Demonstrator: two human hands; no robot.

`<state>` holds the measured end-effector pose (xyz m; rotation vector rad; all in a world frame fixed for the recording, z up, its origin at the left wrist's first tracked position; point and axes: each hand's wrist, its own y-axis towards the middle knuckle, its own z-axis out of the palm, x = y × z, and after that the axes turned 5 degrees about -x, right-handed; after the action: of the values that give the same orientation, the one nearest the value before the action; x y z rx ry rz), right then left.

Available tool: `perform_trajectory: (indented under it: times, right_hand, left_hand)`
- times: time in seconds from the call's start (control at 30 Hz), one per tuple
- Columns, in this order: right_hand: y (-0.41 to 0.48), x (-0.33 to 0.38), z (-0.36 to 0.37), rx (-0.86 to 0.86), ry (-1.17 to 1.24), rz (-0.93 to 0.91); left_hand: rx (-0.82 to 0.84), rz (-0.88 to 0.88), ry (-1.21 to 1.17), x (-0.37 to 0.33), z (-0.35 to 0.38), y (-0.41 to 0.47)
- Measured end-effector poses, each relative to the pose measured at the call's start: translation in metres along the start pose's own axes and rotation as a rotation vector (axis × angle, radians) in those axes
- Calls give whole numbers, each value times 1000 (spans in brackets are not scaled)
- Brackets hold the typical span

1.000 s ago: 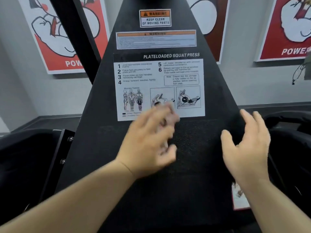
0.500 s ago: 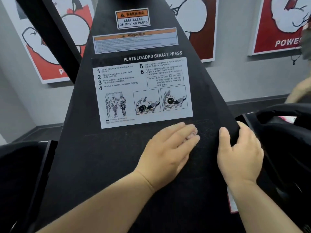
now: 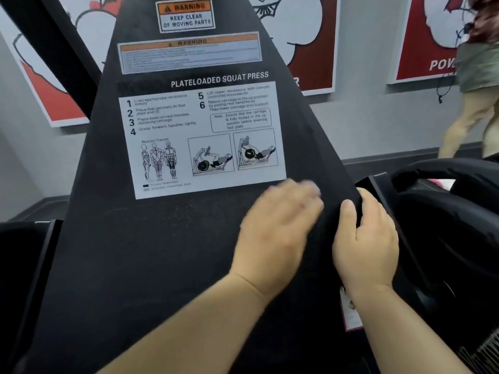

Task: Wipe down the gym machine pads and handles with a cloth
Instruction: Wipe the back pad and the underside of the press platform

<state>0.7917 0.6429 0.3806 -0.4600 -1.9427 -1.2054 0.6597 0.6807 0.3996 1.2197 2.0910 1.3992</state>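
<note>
A tall black panel (image 3: 135,252) of the plate-loaded squat press fills the middle of the view, narrowing toward the top. It carries a white instruction sticker (image 3: 202,139). My left hand (image 3: 272,238) lies flat on the panel just below the sticker's right corner, fingers together and blurred. My right hand (image 3: 367,247) is beside it, thumb on the face and fingers curled over the panel's right edge. The surface under both hands looks rougher and slightly folded, perhaps a black cloth; I cannot tell it from the panel.
Two warning labels (image 3: 186,16) sit higher on the panel. Black padded parts flank it at the right (image 3: 445,225) and left (image 3: 19,265). A slanted black beam (image 3: 54,49) crosses the upper left. Another person (image 3: 478,76) stands at the far right before red wall posters.
My left hand slid right and down off the sticker onto the bare black surface. My right hand closed over the panel's right edge. The view shifted and a person came into sight at the right.
</note>
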Motion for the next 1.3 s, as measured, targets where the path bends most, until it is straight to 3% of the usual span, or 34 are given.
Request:
perform_trajectory:
  times: [0.1,0.23,0.3,0.4,0.43,0.57,0.7,0.77,0.87,0.93,1.0,1.1,1.13,1.2,1.3]
  right_hand:
    - [1,-5,-1,3,19,-18]
    - [5,-9,-4,36,89,-1]
    - [4,-10,-7,75,108,10]
    - [3,-11,-11,111,117,13]
    - [4,-12,-11,119,119,12]
    - [2,-10,-16,151,108,46]
    - [-10,-11,-23,165,79,41]
    - [-15,-8,-26,182,52,42]
    - [-24,-7,-27,212,-22,11]
    - [-28,-10,-27,234,-54,1]
    - [-31,-12,-29,243,-77,-9]
    - [-35,-16,-30,254,-105,-49]
    - [-37,-18,-31,260,-101,-59]
    - [-38,-24,-38,261,-47,-50]
    - [-28,-43,-61,209,-2,103]
  left_hand:
    - [176,234,-65,-10,2,-16]
    - [219,373,36,31,-24,14]
    - [100,270,147,62,-43,33]
    - [-67,-147,223,83,-71,28]
    - [-63,-193,218,78,-73,15]
    - [196,81,148,41,-68,-56]
    - [481,448,222,52,-96,-69]
    - [568,535,272,69,-108,-62]
    - [430,173,357,63,-102,-64]
    - [344,65,389,36,-80,-87]
    - [395,191,345,12,-68,-115]
    - [607,582,269,4,-77,-138]
    - [664,629,234,1,-80,-139]
    - [616,571,190,-10,-75,-127]
    - [356,294,139,-23,-39,-78]
